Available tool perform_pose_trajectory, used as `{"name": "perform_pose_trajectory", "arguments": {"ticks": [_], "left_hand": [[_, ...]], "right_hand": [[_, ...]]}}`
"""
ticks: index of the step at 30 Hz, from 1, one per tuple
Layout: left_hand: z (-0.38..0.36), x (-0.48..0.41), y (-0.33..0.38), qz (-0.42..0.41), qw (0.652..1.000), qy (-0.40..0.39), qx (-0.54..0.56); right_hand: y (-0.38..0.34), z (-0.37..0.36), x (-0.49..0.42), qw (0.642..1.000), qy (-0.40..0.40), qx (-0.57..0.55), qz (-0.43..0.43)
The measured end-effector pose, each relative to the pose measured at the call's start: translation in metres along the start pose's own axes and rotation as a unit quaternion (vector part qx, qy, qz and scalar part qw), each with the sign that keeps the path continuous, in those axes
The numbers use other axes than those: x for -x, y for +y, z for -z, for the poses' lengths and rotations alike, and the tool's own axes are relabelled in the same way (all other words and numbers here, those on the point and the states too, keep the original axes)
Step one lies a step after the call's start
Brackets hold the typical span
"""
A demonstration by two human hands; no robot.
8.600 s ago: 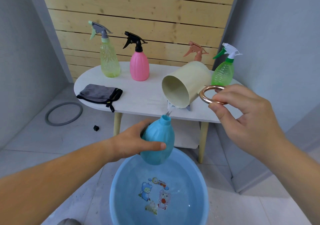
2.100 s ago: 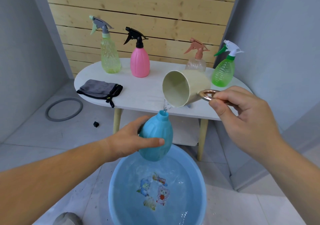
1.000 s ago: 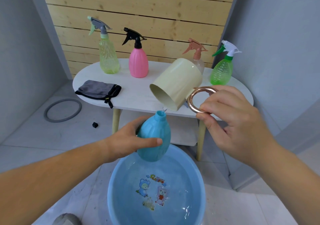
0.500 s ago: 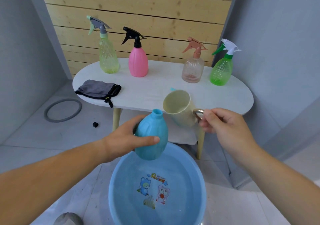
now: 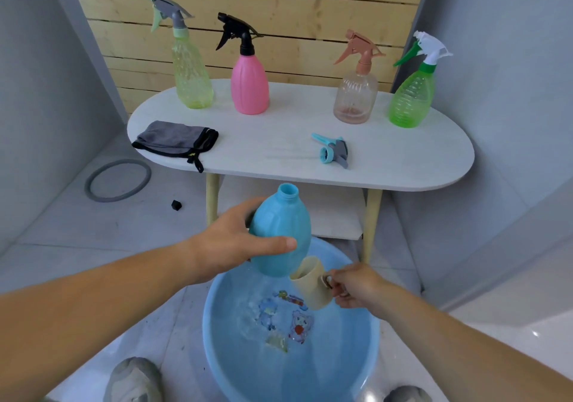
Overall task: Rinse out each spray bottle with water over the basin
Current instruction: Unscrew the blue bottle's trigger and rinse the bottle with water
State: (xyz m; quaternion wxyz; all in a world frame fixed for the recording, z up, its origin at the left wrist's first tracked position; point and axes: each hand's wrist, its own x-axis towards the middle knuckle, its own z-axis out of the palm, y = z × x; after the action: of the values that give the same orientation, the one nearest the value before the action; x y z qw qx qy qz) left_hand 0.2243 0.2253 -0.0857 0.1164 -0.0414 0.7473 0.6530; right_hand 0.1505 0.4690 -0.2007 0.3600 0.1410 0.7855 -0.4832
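Observation:
My left hand (image 5: 229, 246) grips a light blue bottle (image 5: 280, 231) upright over the blue basin (image 5: 217, 349); its neck is open, with no sprayer on it. My right hand (image 5: 356, 285) holds a cream cup (image 5: 311, 287) by its metal ring handle, low inside the basin at the water. The bottle's blue and grey sprayer head (image 5: 333, 152) lies on the white table (image 5: 279, 141). Standing on the table are a yellow-green bottle (image 5: 190, 73), a pink bottle (image 5: 249, 84), a clear bottle with a peach sprayer (image 5: 356, 98) and a green bottle (image 5: 409, 98).
A grey cloth (image 5: 175, 138) lies on the table's left end. A grey ring (image 5: 117, 180) and a small black piece (image 5: 176, 205) lie on the floor at left. Grey walls close in on both sides. My shoes (image 5: 133, 380) flank the basin.
My right hand has stopped pouring and has lowered the cup from above the bottle's neck down into the basin. The left hand keeps the bottle in place.

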Motion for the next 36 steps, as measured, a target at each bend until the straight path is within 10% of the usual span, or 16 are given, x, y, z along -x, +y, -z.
{"name": "perform_pose_trajectory", "arguments": {"ticks": [36], "left_hand": [[0.01,0.004,-0.009,0.006,1.0,0.015,0.0]], "right_hand": [[0.075,-0.021,-0.07,0.994,0.081,0.03,-0.073]]}}
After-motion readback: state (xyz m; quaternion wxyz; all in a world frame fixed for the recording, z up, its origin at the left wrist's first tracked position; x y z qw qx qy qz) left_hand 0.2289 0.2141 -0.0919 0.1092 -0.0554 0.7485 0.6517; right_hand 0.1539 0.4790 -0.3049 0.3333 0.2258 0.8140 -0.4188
